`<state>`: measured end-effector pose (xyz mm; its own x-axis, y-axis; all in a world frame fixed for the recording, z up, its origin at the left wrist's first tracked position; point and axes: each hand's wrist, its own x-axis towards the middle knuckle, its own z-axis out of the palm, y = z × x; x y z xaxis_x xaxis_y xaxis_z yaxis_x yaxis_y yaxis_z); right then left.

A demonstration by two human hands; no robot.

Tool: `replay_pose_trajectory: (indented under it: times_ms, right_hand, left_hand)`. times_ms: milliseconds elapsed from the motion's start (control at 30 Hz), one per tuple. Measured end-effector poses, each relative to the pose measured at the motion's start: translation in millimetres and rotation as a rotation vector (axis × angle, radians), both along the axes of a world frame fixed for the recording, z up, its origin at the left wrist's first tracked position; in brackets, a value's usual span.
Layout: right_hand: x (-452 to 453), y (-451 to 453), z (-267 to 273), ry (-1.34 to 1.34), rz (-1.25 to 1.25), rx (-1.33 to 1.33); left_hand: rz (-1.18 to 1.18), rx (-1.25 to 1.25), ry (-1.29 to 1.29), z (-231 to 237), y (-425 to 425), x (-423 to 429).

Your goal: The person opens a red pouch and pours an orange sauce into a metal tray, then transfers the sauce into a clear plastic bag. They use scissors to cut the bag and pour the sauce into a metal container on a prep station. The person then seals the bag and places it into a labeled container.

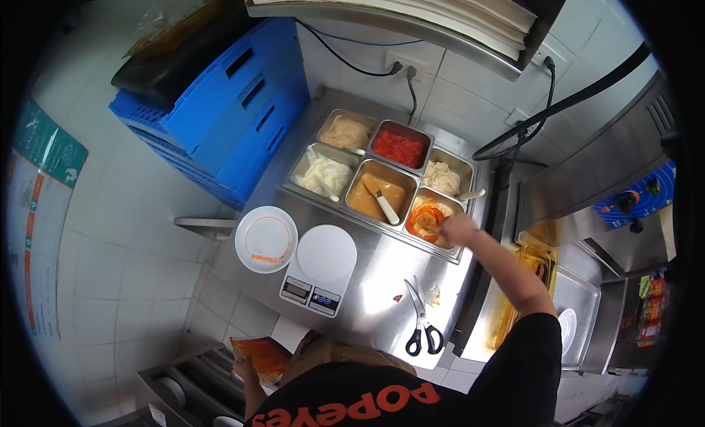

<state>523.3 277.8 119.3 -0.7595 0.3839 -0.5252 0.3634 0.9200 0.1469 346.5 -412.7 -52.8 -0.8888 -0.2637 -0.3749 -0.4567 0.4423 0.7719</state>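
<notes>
My right hand (460,230) is closed at the right rim of a steel pan (412,233) at the front right of the group. It seems to grip a utensil, mostly hidden by the fingers. Inside the pan, pale cream sauce (427,220) is streaked with orange-red sauce. Low at my left side, my left hand (242,369) holds a flat plastic pouch (264,360) smeared with orange-red sauce. Black-handled scissors (421,317) lie on the steel table (369,322), blades partly spread. Beside them are a small red scrap (397,298) and a clear plastic scrap (435,296).
A white kitchen scale (322,267) and a white plate (266,240) stand at the table's left. Several other sauce pans, including a brown-sauce pan (380,193) with a white-handled spreader (385,206), adjoin mine. Blue crates (237,107) rise at left; a steel shelf (385,19) overhangs behind.
</notes>
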Motion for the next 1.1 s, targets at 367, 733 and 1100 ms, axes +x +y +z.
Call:
replay_pose_trajectory:
  times_ms: [367, 733, 1100]
  right_hand:
    - [-6.1, -2.0, 3.3, -0.023, -0.125, 0.048]
    - [-11.2, -7.6, -0.6, 0.036, -0.144, 0.105]
    - [2.1, 5.2, 21.5, 0.23, -0.336, 0.093]
  left_hand:
    - [-0.033, -0.157, 0.057, -20.1, 6.8, -7.6]
    - [0.006, -0.065, 0.06, -18.4, 20.8, 5.7]
    - [-0.06, -0.06, -0.01, -30.3, 16.7, 7.7]
